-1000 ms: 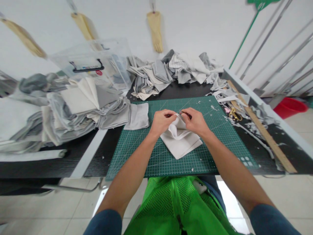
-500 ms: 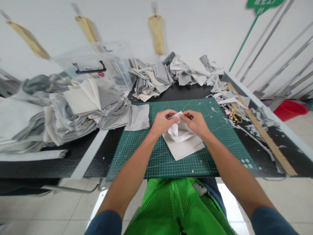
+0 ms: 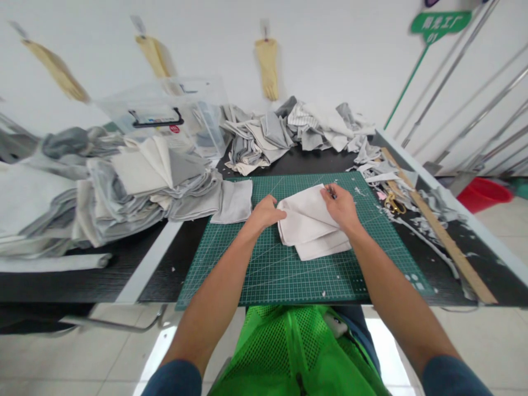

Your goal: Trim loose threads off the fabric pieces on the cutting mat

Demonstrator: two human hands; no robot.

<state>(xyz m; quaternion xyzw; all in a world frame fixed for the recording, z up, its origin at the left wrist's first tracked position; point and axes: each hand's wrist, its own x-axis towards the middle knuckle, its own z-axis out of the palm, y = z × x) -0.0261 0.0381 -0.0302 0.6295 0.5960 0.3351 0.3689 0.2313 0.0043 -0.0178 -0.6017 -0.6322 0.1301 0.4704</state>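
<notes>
An off-white cloth (image 3: 307, 220), folded in layers, lies partly raised over the green cutting mat (image 3: 264, 280). My left hand (image 3: 265, 213) pinches its left edge between thumb and fingers. At the cloth's upper right corner, my right hand (image 3: 340, 206) is closed on the fabric. A small dark metal tool (image 3: 331, 192) shows among the right fingers; its kind is mostly hidden. To the left, a light grey folded cloth (image 3: 233, 202) overlaps the mat's edge.
Heaped grey and cream cloths (image 3: 136, 187) cover the left side, before a clear plastic box (image 3: 165, 107). More cloths (image 3: 264, 135) lie at the back. On the right are gold-handled scissors (image 3: 394, 204), fabric scraps (image 3: 437, 206) and a wooden ruler (image 3: 443, 234).
My hands have moved apart from their meeting point at the cloth's top. The bunched cloth is now spread flatter between them, its left edge in my left hand.
</notes>
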